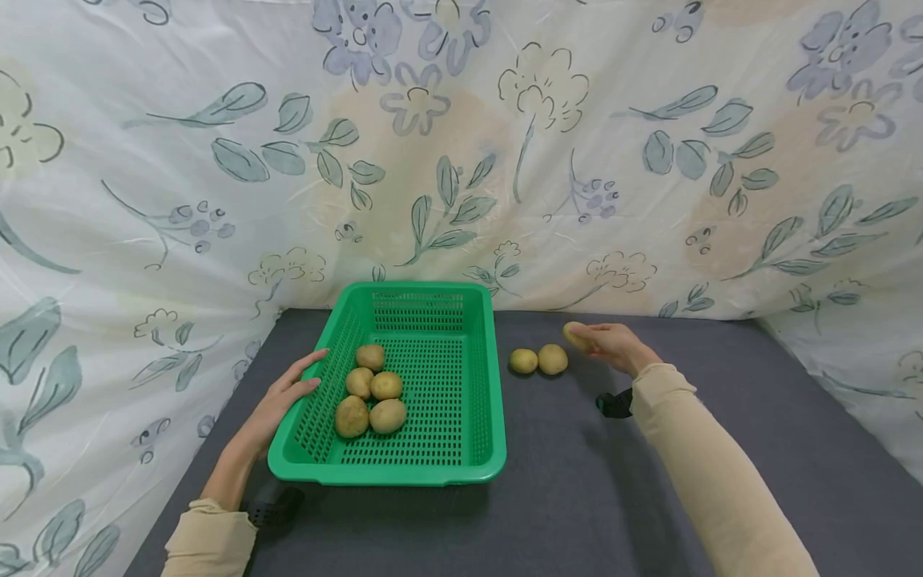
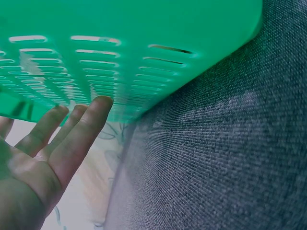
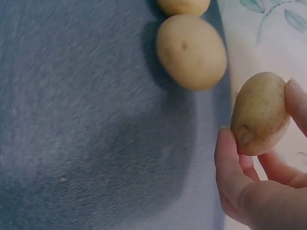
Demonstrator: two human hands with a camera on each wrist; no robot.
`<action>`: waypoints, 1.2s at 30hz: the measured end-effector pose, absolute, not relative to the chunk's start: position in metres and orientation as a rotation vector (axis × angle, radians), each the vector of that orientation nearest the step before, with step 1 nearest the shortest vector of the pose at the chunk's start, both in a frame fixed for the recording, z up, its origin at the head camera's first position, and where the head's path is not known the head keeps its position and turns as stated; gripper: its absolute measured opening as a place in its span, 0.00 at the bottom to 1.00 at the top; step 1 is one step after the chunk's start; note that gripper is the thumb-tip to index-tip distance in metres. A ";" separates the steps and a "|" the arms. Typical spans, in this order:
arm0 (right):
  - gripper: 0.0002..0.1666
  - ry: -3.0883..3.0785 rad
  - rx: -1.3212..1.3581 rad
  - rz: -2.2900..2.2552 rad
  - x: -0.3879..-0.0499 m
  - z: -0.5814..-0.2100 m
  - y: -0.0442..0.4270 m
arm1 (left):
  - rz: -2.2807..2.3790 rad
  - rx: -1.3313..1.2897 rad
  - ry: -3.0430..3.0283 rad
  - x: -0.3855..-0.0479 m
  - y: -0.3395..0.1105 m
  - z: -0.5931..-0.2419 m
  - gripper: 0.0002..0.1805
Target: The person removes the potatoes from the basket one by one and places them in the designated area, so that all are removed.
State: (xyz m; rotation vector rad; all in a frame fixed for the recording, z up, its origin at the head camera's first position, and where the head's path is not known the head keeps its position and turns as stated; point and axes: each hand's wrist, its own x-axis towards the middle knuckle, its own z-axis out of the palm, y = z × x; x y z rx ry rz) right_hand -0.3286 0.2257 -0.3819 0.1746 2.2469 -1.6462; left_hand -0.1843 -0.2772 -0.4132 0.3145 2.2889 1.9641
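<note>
Soft diffuse light, faint shadows on dark cloth (image 1: pixel 558 489), wrist views hazy

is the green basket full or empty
Partly filled: the green basket holds five potatoes toward its left side, while its slotted floor lies bare to their right.

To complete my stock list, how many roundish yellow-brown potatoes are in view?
8: five roundish yellow-brown potatoes in the green perforated plastic basket, two on the dark grey fabric surface beside it, one potato in the bare right hand's grip. None seems hidden.
</note>
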 end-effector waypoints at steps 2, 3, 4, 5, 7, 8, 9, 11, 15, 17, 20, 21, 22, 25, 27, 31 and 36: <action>0.45 2.260 0.180 -1.636 -0.327 -0.385 0.229 | 1.960 0.316 2.296 -0.185 -0.277 -0.414 0.31; 0.44 2.266 0.180 -1.632 -0.326 -0.387 0.230 | 1.961 0.318 2.296 -0.185 -0.277 -0.414 0.31; 0.44 2.266 0.178 -1.636 -0.325 -0.388 0.232 | 1.960 0.320 2.296 -0.186 -0.277 -0.414 0.32; 0.43 2.268 0.181 -1.640 -0.325 -0.390 0.233 | 1.960 0.321 2.295 -0.186 -0.277 -0.415 0.32; 0.43 2.271 0.190 -1.650 -0.324 -0.393 0.235 | 1.957 0.324 2.298 -0.187 -0.277 -0.415 0.32; 0.42 2.275 0.190 -1.652 -0.324 -0.395 0.235 | 1.957 0.324 2.296 -0.187 -0.277 -0.414 0.32; 0.41 2.279 0.191 -1.651 -0.323 -0.396 0.235 | 1.955 0.323 2.297 -0.187 -0.277 -0.414 0.32; 0.41 2.295 0.183 -1.640 -0.322 -0.400 0.235 | 1.952 0.316 2.304 -0.187 -0.277 -0.414 0.32; 0.41 2.354 0.194 -1.600 -0.318 -0.404 0.232 | 1.945 0.307 2.310 -0.186 -0.276 -0.414 0.32; 0.41 2.385 0.219 -1.579 -0.316 -0.406 0.229 | 1.942 0.306 2.309 -0.185 -0.275 -0.414 0.32; 0.41 2.406 0.278 -1.564 -0.315 -0.408 0.225 | 1.949 0.306 2.294 -0.184 -0.275 -0.415 0.32; 0.41 2.416 0.300 -1.555 -0.315 -0.409 0.224 | 1.949 0.306 2.294 -0.184 -0.275 -0.415 0.32; 0.41 2.420 0.318 -1.547 -0.316 -0.410 0.223 | 1.951 0.305 2.292 -0.184 -0.275 -0.415 0.32; 0.41 2.431 0.380 -1.506 -0.321 -0.412 0.221 | 1.954 0.304 2.292 -0.184 -0.276 -0.415 0.32; 0.41 2.435 0.405 -1.472 -0.324 -0.411 0.220 | 1.951 0.305 2.299 -0.185 -0.277 -0.414 0.32; 0.40 2.400 0.467 -1.460 -0.324 -0.407 0.216 | 1.949 0.306 2.302 -0.185 -0.277 -0.413 0.32; 0.42 2.335 0.510 -1.509 -0.321 -0.400 0.212 | 1.957 0.304 2.292 -0.184 -0.277 -0.413 0.31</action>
